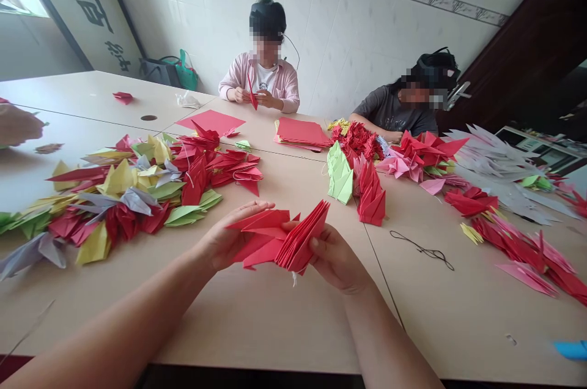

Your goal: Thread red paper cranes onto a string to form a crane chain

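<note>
A stack of folded red paper cranes (284, 237) is held above the table (257, 315) between both my hands. My left hand (224, 242) cups the stack's left side, fingers curled under and behind the paper. My right hand (337, 260) grips the right end, thumb pressed on the layered edges. A short white thread end hangs below the stack. Just left of my hands lies a big heap of red, yellow, green and lilac folded cranes (123, 199).
A black string (424, 249) lies right of my hands. Stacked green and red cranes (355, 184) stand beyond. More red and pink cranes (518, 242) spread right. Two people sit across folding red paper (302, 132). Another person's hand (18, 125) shows at the left edge.
</note>
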{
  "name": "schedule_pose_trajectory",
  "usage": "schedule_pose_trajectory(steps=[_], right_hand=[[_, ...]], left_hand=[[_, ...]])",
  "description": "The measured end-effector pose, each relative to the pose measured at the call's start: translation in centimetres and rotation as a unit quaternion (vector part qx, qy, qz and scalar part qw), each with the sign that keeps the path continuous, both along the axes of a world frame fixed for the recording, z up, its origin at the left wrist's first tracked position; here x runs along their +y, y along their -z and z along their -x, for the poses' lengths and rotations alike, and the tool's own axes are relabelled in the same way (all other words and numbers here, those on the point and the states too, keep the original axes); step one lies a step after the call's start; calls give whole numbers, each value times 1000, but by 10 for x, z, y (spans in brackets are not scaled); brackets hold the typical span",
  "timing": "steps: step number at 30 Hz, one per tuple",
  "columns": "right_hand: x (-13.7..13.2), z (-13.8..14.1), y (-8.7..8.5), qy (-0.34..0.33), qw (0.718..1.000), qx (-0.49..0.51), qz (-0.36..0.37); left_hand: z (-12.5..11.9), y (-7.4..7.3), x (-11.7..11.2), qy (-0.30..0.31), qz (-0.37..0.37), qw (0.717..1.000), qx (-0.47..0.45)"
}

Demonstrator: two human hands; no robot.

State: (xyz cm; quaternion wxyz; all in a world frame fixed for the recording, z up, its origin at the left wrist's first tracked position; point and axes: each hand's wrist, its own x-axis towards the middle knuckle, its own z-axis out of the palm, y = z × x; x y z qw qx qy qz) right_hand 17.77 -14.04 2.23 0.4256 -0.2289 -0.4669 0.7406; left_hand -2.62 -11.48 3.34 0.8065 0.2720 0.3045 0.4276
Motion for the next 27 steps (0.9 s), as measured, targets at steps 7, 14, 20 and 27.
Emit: schedule_pose_trajectory(steps=[7, 14, 20, 27], right_hand=[[6, -1, 5, 84, 991, 87, 55], [9, -1, 5, 154, 980, 116, 58], [9, -1, 5, 165, 978, 116, 45], [7, 2, 6, 145, 983, 101, 38]], left_hand=[[-4, 2, 0, -66, -55, 996, 40], [-5, 1, -5, -77, -156, 978, 112], [-13, 5, -15, -44, -287, 927, 237], [-19, 4, -17, -49, -357, 879, 312]])
